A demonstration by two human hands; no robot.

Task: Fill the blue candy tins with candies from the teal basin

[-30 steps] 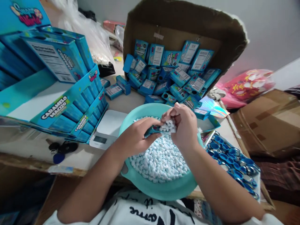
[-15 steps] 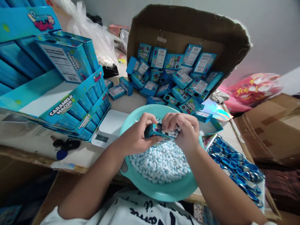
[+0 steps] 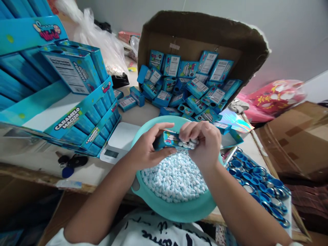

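Note:
Over a teal bowl (image 3: 176,212) of small pale blue and white candies (image 3: 176,181), my left hand (image 3: 148,147) is closed around a small blue candy box (image 3: 170,139). The box lies on its side, with its open end toward the right. My right hand (image 3: 205,143) has its fingers curled over a small heap of candies (image 3: 188,144) at that end. Some of these candies show below the fingers, against the box opening. The inside of the box is hidden.
A brown carton (image 3: 205,44) full of blue candy boxes stands behind the bowl. To the left are a display stand (image 3: 77,123) of boxes and a white scale (image 3: 120,140). Blue-rimmed metal pieces (image 3: 256,184) fill a tray at right. Keys (image 3: 74,160) lie near the table edge.
The candy box has turned so its printed face shows more. My left index finger has straightened along its top. The right hand stays at the open end with candies.

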